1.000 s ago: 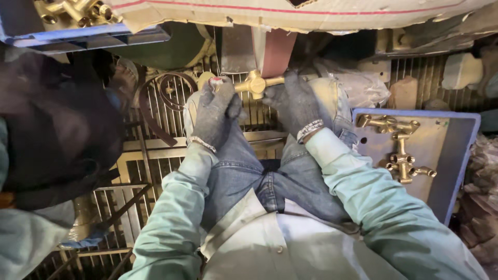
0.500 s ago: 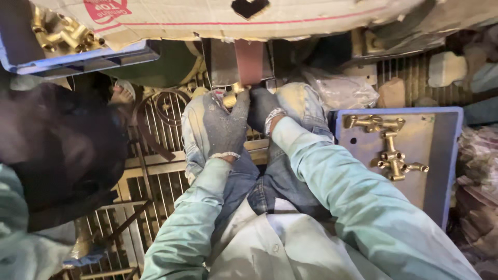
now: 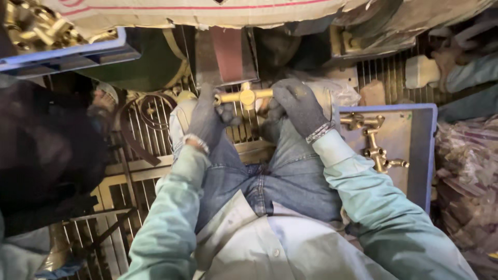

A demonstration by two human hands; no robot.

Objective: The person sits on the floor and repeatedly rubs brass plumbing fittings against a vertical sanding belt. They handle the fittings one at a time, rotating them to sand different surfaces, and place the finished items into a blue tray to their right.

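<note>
- Our gloved left hand (image 3: 207, 118) and right hand (image 3: 298, 106) each close on an end of the brass fitting (image 3: 245, 96), just below the belt (image 3: 226, 54).
- Blue tray (image 3: 421, 150), right, holds brass taps (image 3: 374, 142).
- White sheet (image 3: 207, 13), red-lined, overhead.

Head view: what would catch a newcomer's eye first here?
The shiny brass tap fitting at top centre, held at either end by the gloved left hand and right hand just below a reddish sanding belt. To the right, a blue tray holds another brass fitting; a second blue tray of brass parts sits top left.
</note>
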